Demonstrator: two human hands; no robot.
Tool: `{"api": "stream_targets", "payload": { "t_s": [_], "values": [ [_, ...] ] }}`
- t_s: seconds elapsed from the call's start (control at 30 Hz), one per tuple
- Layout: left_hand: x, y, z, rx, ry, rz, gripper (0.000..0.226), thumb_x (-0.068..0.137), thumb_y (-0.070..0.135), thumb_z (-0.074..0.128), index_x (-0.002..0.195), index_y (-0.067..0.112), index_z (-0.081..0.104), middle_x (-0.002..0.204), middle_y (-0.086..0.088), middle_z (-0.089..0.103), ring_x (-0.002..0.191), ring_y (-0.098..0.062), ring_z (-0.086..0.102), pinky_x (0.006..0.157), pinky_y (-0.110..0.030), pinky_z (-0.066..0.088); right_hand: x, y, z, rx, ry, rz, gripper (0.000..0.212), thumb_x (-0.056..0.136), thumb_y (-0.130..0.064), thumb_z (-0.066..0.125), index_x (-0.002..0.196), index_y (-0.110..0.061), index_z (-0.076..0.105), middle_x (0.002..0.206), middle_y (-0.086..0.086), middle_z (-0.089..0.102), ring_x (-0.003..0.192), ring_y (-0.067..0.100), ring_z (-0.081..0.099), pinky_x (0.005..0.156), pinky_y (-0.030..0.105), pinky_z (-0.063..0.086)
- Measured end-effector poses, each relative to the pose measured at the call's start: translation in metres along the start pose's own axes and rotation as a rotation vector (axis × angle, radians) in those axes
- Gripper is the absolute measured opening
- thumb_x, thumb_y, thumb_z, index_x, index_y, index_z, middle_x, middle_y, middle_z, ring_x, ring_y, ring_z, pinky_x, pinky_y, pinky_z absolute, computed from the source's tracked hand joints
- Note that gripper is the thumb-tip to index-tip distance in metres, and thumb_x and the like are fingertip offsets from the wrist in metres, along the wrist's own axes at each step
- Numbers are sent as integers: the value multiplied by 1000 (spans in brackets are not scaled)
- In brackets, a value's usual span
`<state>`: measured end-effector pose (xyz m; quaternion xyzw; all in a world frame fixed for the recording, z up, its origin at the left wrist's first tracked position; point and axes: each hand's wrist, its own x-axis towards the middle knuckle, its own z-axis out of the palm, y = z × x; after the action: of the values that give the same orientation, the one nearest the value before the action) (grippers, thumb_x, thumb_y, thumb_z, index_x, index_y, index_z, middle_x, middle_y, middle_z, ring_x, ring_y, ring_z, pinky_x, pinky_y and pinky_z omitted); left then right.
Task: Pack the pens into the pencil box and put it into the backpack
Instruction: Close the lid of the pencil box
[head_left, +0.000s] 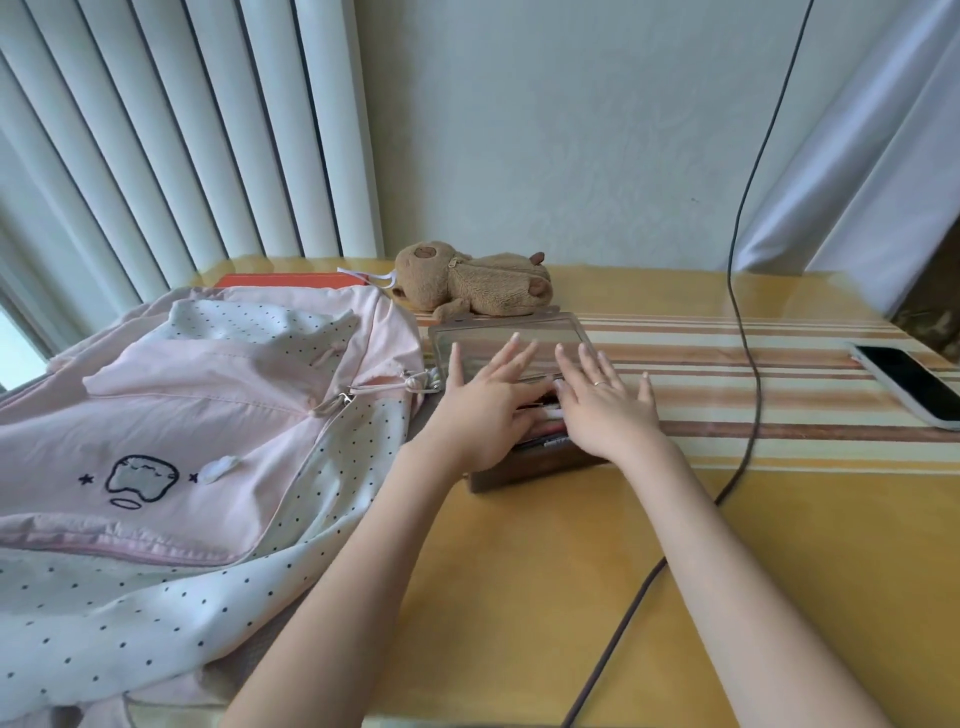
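A brown pencil box (524, 470) sits open on the table, its clear lid (498, 338) leaning back. Several pens (545, 415) lie inside, mostly hidden under my hands. My left hand (483, 410) rests flat on the pens at the box's left side, fingers spread. Beside it, my right hand (608, 410) lies flat over the right side, fingers apart, a ring on one finger. The pink and white dotted backpack (182, 431) lies on its side just left of the box, its zipper pulls (337, 402) close to my left hand.
A brown plush toy (467, 283) lies behind the box, next to an orange book (280, 280). A phone (914, 384) rests at the right table edge. A dark cable (748, 364) runs down across the table, right of the box.
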<state>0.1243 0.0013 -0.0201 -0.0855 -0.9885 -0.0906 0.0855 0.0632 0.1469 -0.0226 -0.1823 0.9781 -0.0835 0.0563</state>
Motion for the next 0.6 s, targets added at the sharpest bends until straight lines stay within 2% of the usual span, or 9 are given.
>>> {"api": "stream_targets", "payload": {
  "t_s": [0.07, 0.13, 0.17, 0.23, 0.33, 0.43, 0.5, 0.53, 0.6],
  "values": [
    [1, 1, 5, -46, 214, -70, 48, 92, 43, 49, 139, 37, 43, 158, 5, 25, 148, -12, 5, 114, -56, -10, -1, 3, 0, 45, 34, 30, 53, 102, -32, 16, 149, -37, -9, 159, -6, -12, 147, 12, -9, 113, 60, -1],
    [-6, 6, 13, -190, 432, -233, 47, 91, 40, 54, 137, 31, 48, 152, 2, 37, 148, -17, 14, 118, -52, -2, -1, 6, 0, 82, 58, 48, 57, 102, -25, 22, 149, -38, -9, 160, -6, -11, 147, 13, -8, 113, 62, 2],
    [-9, 7, 17, -330, 462, -315, 51, 91, 38, 56, 139, 28, 45, 152, -2, 38, 147, -20, 16, 119, -50, 4, -2, 6, 0, 89, 69, 62, 60, 102, -22, 25, 149, -38, -8, 160, -6, -10, 147, 13, -8, 113, 62, 4],
    [-10, 7, 21, -673, 417, -391, 64, 87, 38, 62, 144, 23, 37, 150, -5, 39, 145, -23, 20, 118, -47, 16, -1, 2, 1, 105, 93, 96, 66, 100, -15, 30, 149, -37, -7, 160, -5, -9, 147, 14, -7, 112, 61, 10],
    [0, 1, 17, -941, 353, -354, 79, 82, 33, 69, 148, 25, 26, 147, -1, 43, 138, -16, 33, 109, -30, 26, -3, -3, 2, 171, 174, 140, 71, 94, -7, 37, 150, -37, 5, 161, -4, 1, 148, 17, 0, 110, 57, 20],
    [19, -5, 14, -880, 286, -291, 77, 85, 22, 66, 149, 25, 23, 145, -5, 45, 136, -17, 37, 104, -28, 29, -2, 3, 7, 203, 319, 164, 66, 91, -6, 41, 148, -33, 19, 159, -2, 17, 147, 21, 10, 109, 52, 24],
    [31, -11, 13, -723, 306, -248, 61, 89, 17, 59, 145, 20, 34, 139, -10, 52, 129, -23, 46, 98, -28, 35, 1, 5, 11, 194, 422, 137, 54, 92, -9, 41, 142, -27, 32, 156, 1, 29, 145, 22, 20, 109, 48, 26],
    [34, -11, 11, -608, 359, -233, 49, 91, 17, 55, 139, 16, 45, 131, -12, 59, 122, -26, 53, 91, -27, 39, 2, 6, 12, 207, 506, 108, 45, 91, -10, 43, 134, -22, 41, 149, 3, 40, 141, 24, 29, 106, 45, 30],
    [32, -5, 11, -400, 506, -210, 32, 93, 23, 47, 117, 12, 65, 113, -11, 70, 108, -30, 63, 81, -30, 46, -1, 8, 15, 244, 715, 33, 21, 88, -11, 45, 107, -13, 55, 117, 7, 61, 115, 30, 52, 89, 39, 40]
  ]
}}
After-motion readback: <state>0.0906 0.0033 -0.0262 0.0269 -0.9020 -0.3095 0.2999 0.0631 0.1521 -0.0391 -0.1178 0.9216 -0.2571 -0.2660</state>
